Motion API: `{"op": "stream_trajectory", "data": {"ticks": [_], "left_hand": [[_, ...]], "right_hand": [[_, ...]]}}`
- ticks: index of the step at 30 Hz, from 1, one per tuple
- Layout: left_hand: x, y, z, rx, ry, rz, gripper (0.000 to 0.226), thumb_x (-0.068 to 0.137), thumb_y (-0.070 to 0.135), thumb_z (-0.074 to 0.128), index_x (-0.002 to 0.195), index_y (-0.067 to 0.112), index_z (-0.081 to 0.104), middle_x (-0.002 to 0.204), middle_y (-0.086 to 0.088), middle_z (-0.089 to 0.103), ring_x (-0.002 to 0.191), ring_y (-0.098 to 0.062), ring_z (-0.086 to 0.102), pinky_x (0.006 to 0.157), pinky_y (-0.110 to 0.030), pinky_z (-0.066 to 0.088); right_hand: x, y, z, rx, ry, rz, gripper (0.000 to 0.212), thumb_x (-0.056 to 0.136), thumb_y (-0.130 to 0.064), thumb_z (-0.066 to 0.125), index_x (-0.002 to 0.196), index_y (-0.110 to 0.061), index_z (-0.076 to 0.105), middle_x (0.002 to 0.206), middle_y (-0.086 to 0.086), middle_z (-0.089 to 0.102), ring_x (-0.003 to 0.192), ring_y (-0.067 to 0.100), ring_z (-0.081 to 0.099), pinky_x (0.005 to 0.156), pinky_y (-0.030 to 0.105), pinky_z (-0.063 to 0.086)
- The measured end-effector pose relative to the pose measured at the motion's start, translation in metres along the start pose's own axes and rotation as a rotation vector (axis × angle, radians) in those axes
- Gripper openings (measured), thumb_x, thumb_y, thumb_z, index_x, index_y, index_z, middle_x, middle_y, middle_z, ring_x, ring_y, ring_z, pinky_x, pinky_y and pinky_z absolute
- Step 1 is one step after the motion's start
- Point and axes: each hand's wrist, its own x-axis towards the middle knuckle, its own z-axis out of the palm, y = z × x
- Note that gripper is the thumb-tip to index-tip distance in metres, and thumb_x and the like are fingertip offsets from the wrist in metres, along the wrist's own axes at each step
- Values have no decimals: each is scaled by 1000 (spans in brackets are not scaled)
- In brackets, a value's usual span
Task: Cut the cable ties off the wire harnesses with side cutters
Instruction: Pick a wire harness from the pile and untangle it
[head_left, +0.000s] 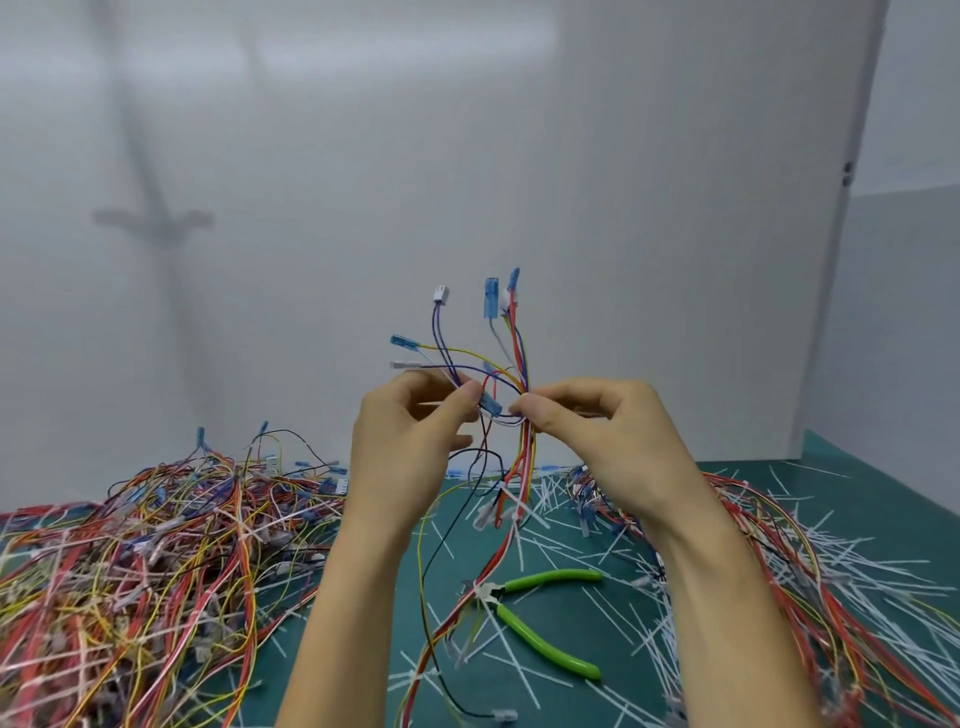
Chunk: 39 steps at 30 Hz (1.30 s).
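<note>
Two pinches hold the wire harness (511, 364) upright: my left hand (410, 441) and right hand (597, 431) each grip its wires mid-length. The side cutters (550, 577) lie on the counter (566, 618) below, jaws left, handles splayed rightward, nearer the right hand, I judge.

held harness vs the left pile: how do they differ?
The held harness is a single bundle; the left pile is many, tangled. The held harness is lifted, pinched by the left hand and right hand; the left pile lies on the green mat. Both have multicoloured wires and blue terminals.
</note>
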Motion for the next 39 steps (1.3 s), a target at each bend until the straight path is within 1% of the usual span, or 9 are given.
{"op": "stream_trajectory", "data": {"ticks": [3, 7, 11, 15, 19, 23, 29, 33, 39], "left_hand": [[-2, 3, -5, 200, 36, -94, 24, 88, 25, 66, 67, 14, 68, 65, -2, 71, 76, -20, 72, 67, -36, 60], [-8, 12, -11, 618, 16, 34, 41, 89, 40, 60, 56, 15, 62, 58, 5, 67, 67, -18, 69, 74, -42, 55], [-13, 30, -6, 328, -116, 160, 14, 86, 36, 67, 76, 27, 70, 74, 15, 71, 74, -7, 69, 73, -43, 59], [-14, 34, -6, 194, -146, 108, 14, 78, 38, 67, 81, 26, 73, 78, 9, 74, 78, -11, 71, 76, -46, 59], [-12, 29, -12, 145, -187, 37, 17, 77, 22, 82, 87, 19, 68, 80, 2, 74, 80, -16, 72, 68, -37, 62], [-10, 26, -12, 69, -124, -11, 24, 76, 14, 82, 93, 12, 65, 80, -6, 73, 72, -16, 73, 60, -27, 59], [-8, 23, -11, -222, -53, -108, 17, 83, 2, 72, 99, 6, 69, 79, -10, 76, 72, -19, 74, 69, -26, 61], [-5, 18, -11, -415, -47, -211, 21, 85, -5, 65, 105, 1, 67, 84, -9, 77, 73, -19, 74, 64, -21, 57], [-3, 15, -13, -517, -88, -320, 17, 76, 1, 69, 94, 1, 70, 83, -10, 76, 72, -19, 74, 64, -23, 59]], "right_hand": [[-1, 0, 1, 61, 65, 0, 9, 83, -31, 77, 86, -24, 81, 80, -11, 77, 80, -1, 70, 69, 4, 49], [0, -2, 4, 86, 101, -9, 8, 80, -31, 79, 83, -23, 81, 78, -10, 77, 79, 0, 71, 69, 5, 50], [-3, -9, 11, 103, 78, -71, 4, 80, -31, 78, 77, -28, 80, 75, -9, 76, 75, 1, 71, 68, 11, 52], [-2, -10, 13, 11, 58, -58, 34, 93, -38, 62, 66, -24, 77, 79, 8, 75, 72, 23, 63, 70, 31, 51], [-5, -17, 12, 93, -35, -2, 40, 92, -39, 43, 80, -25, 78, 75, -17, 70, 72, -3, 58, 76, 13, 45], [-7, -15, 13, 98, -74, 33, 50, 90, -43, 29, 91, -29, 77, 106, -1, 69, 98, 13, 58, 99, 41, 44], [-1, -13, 14, 87, 115, -50, 20, 97, -22, 56, 99, -28, 74, 95, -13, 71, 85, -3, 62, 72, 11, 47], [2, -1, 12, -34, 63, 104, 29, 89, -34, 70, 116, -28, 61, 102, -9, 70, 84, 8, 70, 78, 26, 55], [-1, -4, 14, 109, -6, 20, 10, 93, -14, 66, 90, -15, 75, 72, -1, 75, 57, 3, 65, 54, 11, 47]]}}
